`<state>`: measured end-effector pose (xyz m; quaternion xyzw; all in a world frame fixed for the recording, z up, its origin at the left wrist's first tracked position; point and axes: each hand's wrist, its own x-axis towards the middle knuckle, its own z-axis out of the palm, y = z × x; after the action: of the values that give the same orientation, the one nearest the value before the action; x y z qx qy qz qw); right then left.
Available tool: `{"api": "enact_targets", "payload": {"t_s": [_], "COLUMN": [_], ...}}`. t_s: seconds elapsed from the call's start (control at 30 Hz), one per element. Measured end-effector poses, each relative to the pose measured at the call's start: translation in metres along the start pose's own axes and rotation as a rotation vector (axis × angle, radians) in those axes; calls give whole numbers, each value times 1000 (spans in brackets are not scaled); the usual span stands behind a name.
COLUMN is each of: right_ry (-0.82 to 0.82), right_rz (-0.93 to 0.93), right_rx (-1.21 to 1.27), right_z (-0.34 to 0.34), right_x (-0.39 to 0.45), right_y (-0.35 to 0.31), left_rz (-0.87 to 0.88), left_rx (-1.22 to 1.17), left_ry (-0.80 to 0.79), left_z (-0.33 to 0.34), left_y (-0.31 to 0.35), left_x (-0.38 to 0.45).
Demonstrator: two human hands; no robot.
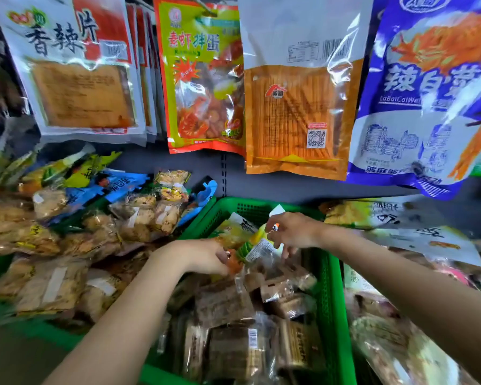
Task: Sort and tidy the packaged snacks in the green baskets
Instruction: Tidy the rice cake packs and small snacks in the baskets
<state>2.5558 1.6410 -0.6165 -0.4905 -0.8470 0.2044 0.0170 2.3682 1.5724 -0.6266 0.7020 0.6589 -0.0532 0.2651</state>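
two hands work the middle green basket [332, 287]. your left hand [203, 258] pinches an orange packet [235, 263] at the far end; your right hand [292, 230] pinches a yellow packet [257, 237] by its top corner, likely to lift it clear of the brown packets [233, 348] stacked nearer you.

Green baskets [328, 273] hold brown snack packs [233, 351]; one hanging pouch [295, 112] is orange

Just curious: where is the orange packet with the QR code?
The orange packet hangs at the upper centre-right of the head view, between the yellow-green shrimp packet and the blue packet.
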Motion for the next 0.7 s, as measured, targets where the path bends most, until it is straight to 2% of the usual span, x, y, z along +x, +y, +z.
{"api": "enact_targets", "payload": {"t_s": [0.07,0.13,0.23,0.37,0.5,0.6,0.7], "right_ry": [20,-60,-172,44,208,353,448], "right_rz": [-72,-134,-68,-114,-146,-132,-119], "right_rx": [-81,-184,-368,-415,-256,-113,-21], "right_z": [-6,0,20,24,16,14,17], "right_x": [16,33,56,45,20,4,-2], "right_y": [-11,-16,-6,12,36,41,42], "left_rz": [-31,-47,-78,-160,-220,-179,25], "left_rx": [-65,-165,-310,-650,-948,-829,-763], "left_ry": [35,71,179,368,577,574,470], "left_z": [-2,-2,1,4,4,4,-4], "left_y": [-8,-8,-6,-11,-8,4,19], "left_x": [4,4,14,38,60,63,53]}}
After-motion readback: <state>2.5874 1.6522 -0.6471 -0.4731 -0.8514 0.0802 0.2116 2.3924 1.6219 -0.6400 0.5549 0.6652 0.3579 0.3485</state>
